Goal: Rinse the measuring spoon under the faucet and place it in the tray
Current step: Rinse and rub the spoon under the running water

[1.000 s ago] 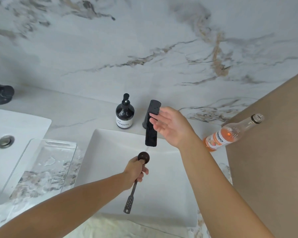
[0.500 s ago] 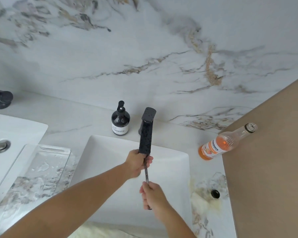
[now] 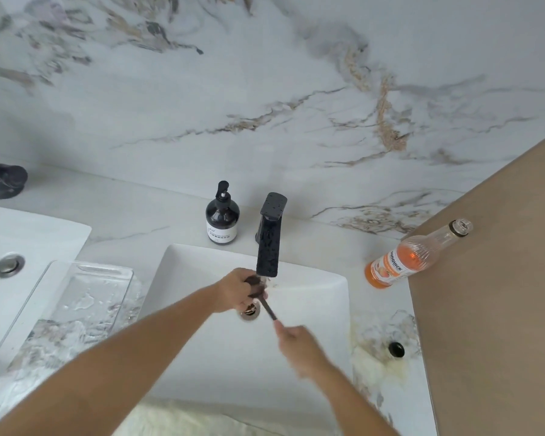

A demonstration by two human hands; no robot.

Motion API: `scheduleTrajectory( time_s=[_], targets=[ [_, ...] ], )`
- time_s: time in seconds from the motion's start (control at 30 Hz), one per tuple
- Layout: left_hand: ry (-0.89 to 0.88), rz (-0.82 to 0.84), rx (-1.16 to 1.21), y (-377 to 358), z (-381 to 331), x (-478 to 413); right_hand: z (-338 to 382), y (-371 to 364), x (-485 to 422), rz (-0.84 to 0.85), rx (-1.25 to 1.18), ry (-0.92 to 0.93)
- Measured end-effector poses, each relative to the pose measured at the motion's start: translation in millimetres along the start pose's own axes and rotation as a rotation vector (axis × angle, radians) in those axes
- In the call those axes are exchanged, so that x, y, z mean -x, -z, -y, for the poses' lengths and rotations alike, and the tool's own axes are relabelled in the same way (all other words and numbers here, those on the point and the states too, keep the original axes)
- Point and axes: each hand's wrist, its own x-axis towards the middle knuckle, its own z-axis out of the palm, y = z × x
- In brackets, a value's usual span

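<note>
The dark measuring spoon [image 3: 266, 305] is held under the spout of the black faucet [image 3: 268, 243], over the white sink [image 3: 321, 313]. My left hand [image 3: 237, 291] wraps around the spoon's bowl just below the spout. My right hand [image 3: 296, 339] grips the end of the handle, lower and to the right, and is blurred. Water seems to run at the spout, but it is faint. The clear tray [image 3: 85, 294] lies on the counter left of the sink, wet and holding nothing.
A dark soap pump bottle [image 3: 222, 217] stands behind the sink, left of the faucet. An orange drink bottle [image 3: 403, 261] leans at the right by a tan panel [image 3: 497, 309]. A small black cap [image 3: 396, 349] lies on the counter. A second sink [image 3: 29, 247] sits far left.
My right hand left the faucet top and came down to grip the spoon's handle. My left hand moved the spoon's bowl up under the spout, and the spoon now tilts down to the right.
</note>
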Motion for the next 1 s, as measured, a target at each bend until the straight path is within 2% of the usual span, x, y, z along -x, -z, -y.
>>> scheduleTrajectory(
  time_s=[0.07,0.1,0.17,0.27,0.33,0.37,0.47,0.5,0.57,0.7,0.73,0.83,0.93,1.0],
  targets=[
    [-0.008,0.037,-0.21,3.7,-2.2,7.7,-4.0,35.3,-9.8,-0.112,0.387,0.079],
    [-0.051,0.008,-0.225,1.6,-3.7,7.9,-2.2,46.2,-13.1,-0.146,0.428,0.102],
    [-0.1,-0.065,-0.061,-5.7,-5.3,5.8,2.1,42.1,-16.5,-0.132,0.256,0.097],
    [-0.042,-0.131,0.381,-14.2,-2.7,-3.6,8.6,5.2,-11.3,0.155,-0.357,-0.103],
    [-0.026,-0.15,0.517,-15.5,-1.4,-7.4,9.8,-0.5,-9.3,0.185,-0.404,-0.092],
    [-0.027,-0.144,0.483,-13.7,-1.3,-6.9,9.6,5.0,-11.1,0.127,-0.309,-0.045],
    [-0.007,-0.134,0.034,-5.3,2.3,0.5,0.6,29.9,-17.9,-0.172,0.364,0.136],
    [-0.023,-0.134,-0.078,-4.1,3.8,0.6,-2.8,34.6,-20.9,-0.239,0.506,0.169],
    [-0.075,-0.177,-0.079,-4.7,5.9,-1.3,-5.1,34.8,-29.5,-0.289,0.597,0.213],
    [0.026,-0.191,0.207,-4.3,16.9,-4.9,2.7,45.6,-46.6,-0.193,0.587,0.233],
    [0.058,-0.187,0.17,-3.8,20.6,-4.3,4.4,53.7,-50.6,-0.217,0.683,0.284],
    [0.083,-0.171,-0.147,-4.8,26.8,-1.9,11.3,66.6,-59.4,-0.407,1.022,0.39],
    [0.061,-0.166,-0.291,1.2,20.9,-0.9,10.2,60.8,-62.4,-0.531,1.076,0.481],
    [0.046,-0.115,-0.198,8.6,11.9,2.3,3.1,57.9,-61.2,-0.555,1.031,0.522]
  ],
)
